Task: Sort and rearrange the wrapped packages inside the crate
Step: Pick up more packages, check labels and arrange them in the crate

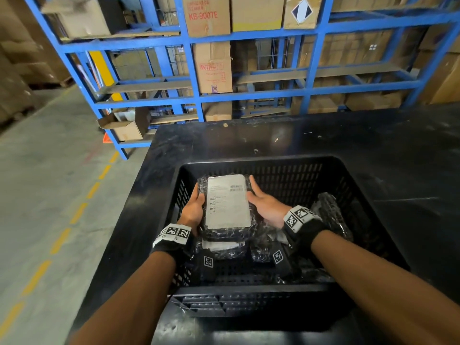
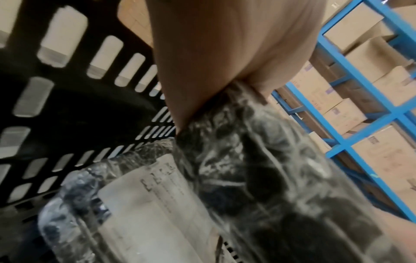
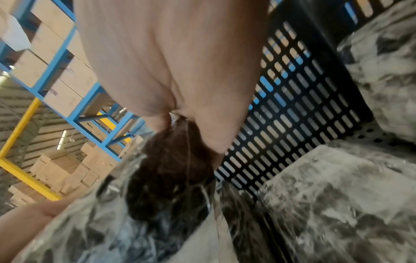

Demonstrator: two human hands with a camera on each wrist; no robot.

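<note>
Both hands, left hand (image 1: 193, 210) and right hand (image 1: 265, 206), are gripping a labelled wrapped package (image 1: 227, 201) by its sides above the crate (image 1: 249, 163); keeping it level should help.

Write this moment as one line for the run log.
step: rearranging | left hand: holds labelled package | right hand: holds same package | place: over black crate | other packages: in crate

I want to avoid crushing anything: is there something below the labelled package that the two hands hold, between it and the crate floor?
Yes. The labelled package, held between left hand and right hand, has other wrapped packages under its near end inside the crate.
</note>
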